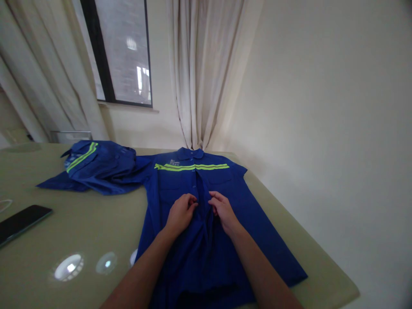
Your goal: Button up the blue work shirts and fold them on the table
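A blue work shirt [257, 223] with neon yellow-green stripes across the chest lies front up on a pale green table [83, 223], collar toward the wall. My left hand [180, 213] pinches the left edge of the button placket at mid-chest, fingers curled on the fabric. My right hand [223, 210] grips the opposite placket edge right beside it, fingers also curled. The two hands nearly touch over the shirt's middle.
More blue garments with the same striping [96, 165] lie heaped at the table's back left. A dark phone [21, 221] rests near the left edge. A window and cream curtains [206, 73] stand behind; a wall runs along the right side.
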`<action>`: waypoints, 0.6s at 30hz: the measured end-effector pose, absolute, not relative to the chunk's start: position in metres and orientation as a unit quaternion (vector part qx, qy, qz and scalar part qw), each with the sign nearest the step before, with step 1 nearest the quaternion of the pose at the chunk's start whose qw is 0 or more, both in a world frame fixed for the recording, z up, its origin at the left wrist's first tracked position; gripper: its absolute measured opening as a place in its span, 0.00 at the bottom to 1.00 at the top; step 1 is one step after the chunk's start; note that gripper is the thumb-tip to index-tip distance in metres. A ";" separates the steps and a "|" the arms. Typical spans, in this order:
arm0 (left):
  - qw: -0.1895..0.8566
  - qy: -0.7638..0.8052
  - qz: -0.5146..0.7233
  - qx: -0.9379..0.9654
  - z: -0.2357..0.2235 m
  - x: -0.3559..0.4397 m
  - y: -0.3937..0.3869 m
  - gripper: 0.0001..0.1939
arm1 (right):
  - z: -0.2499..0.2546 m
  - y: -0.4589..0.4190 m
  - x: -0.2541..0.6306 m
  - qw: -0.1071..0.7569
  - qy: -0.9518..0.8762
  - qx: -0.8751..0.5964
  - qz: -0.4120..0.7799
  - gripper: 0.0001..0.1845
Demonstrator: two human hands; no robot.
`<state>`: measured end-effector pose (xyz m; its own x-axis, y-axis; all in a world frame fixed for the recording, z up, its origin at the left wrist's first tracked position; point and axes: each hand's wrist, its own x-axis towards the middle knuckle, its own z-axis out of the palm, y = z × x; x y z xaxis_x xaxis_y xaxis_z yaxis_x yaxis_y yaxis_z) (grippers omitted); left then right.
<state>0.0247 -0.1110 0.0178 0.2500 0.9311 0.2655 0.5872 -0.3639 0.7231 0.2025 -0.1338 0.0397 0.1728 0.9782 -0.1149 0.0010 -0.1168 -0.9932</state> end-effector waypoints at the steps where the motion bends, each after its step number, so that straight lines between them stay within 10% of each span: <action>1: 0.249 0.501 0.368 0.743 0.018 0.024 -0.111 0.05 | 0.039 -0.134 0.202 0.510 -0.425 -0.572 0.482 0.23; 18: 0.170 0.456 0.386 0.784 0.024 0.030 -0.114 0.10 | 0.028 -0.133 0.194 0.464 -0.638 -0.567 0.235 0.19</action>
